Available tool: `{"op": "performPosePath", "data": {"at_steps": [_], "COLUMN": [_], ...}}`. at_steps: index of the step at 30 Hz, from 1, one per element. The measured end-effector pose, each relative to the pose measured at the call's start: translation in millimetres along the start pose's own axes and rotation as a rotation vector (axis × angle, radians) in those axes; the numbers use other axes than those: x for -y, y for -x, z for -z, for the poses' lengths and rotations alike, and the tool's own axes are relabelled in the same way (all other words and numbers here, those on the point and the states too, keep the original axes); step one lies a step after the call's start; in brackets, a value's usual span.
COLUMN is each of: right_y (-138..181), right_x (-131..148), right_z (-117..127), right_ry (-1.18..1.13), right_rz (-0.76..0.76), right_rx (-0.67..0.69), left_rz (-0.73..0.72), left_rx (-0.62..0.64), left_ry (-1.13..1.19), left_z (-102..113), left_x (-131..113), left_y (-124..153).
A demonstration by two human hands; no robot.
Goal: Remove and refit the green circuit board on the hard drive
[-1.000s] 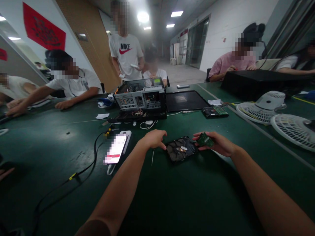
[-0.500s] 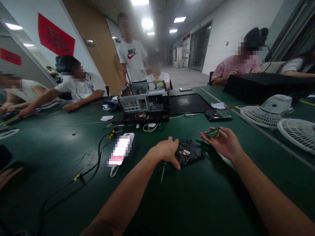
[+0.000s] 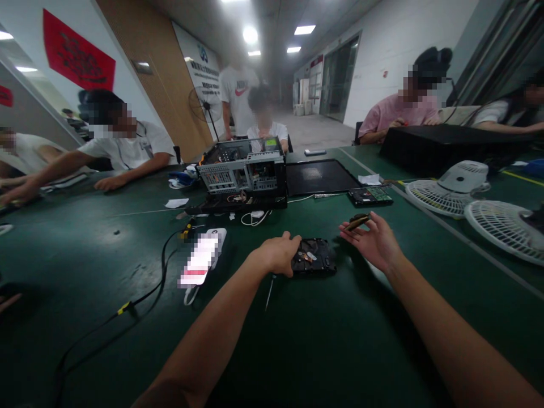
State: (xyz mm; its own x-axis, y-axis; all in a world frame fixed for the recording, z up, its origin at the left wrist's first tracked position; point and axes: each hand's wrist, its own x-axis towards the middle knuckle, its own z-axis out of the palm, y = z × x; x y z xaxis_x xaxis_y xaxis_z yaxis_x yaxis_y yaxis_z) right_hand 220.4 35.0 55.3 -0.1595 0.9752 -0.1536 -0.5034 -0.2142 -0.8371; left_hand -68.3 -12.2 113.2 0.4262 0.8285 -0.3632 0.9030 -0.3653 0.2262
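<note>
An opened black hard drive lies on the green table in front of me. My left hand grips the drive's left edge with curled fingers. To the right, my right hand is raised a little above the table and holds a small green circuit board by its edge between thumb and fingertips. A thin screwdriver lies on the table just below my left hand.
A phone with cables lies left of my hands. Behind stand an open computer case, a black panel and another drive. Two white fan grilles lie at right. Several people sit around the table.
My right hand has lifted the circuit board off the drive and moved it up and right, turning it edge-on. My left hand has shifted onto the drive's left edge.
</note>
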Motion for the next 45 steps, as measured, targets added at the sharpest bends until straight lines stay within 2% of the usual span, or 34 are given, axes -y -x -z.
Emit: {"op": "performPosePath", "data": {"at_steps": [4, 7, 12, 16, 23, 27, 32, 36, 41, 45], "right_y": [-0.3, 4.9, 16.6, 22.2, 26.4, 23.6, 20.9, 20.8, 15.6, 11.4], "right_x": [-5.8, -13.2, -29.0, -37.2, -37.9, -34.2, -28.8, -27.5, -30.3, -32.9], "right_z": [-7.5, -18.0, -35.7, -45.8, -52.2, -46.9, -40.0, -39.7, -33.4, -27.2], "right_ry": [0.086, 0.148, 0.286, 0.414, 0.519, 0.502, 0.389, 0.245, 0.189, 0.217], "right_rz": [0.054, 0.060, 0.133, 0.204, 0.254, 0.226, 0.102, -0.017, 0.026, 0.056], "right_rx": [-0.007, 0.040, 0.087, 0.065, 0.125, 0.096, 0.024, 0.073, 0.073, 0.063], "left_rz": [-0.136, -0.170, -0.181, -0.209, -0.202, -0.187, -0.280, -0.321, -0.305, -0.321], "left_rx": [-0.165, -0.312, -0.395, -0.483, -0.630, -0.621, -0.559, -0.519, -0.456, -0.334], "left_ry": [0.125, 0.276, 0.513, 0.497, 0.322, 0.324, 0.359, 0.381, 0.443, 0.722], "left_z": [1.6, 1.8, -6.4, -11.4, -7.6, -4.0, -2.6, -4.3, -8.8, -12.2], "left_x": [-2.4, -14.4, -29.5, -33.7, -33.2, -27.8, -24.9, -26.2, -25.1, -20.6], "left_y": [-1.7, -4.3, -11.8, -14.9, -12.0, -10.4, -10.7, -13.2, -16.9, -20.1]}}
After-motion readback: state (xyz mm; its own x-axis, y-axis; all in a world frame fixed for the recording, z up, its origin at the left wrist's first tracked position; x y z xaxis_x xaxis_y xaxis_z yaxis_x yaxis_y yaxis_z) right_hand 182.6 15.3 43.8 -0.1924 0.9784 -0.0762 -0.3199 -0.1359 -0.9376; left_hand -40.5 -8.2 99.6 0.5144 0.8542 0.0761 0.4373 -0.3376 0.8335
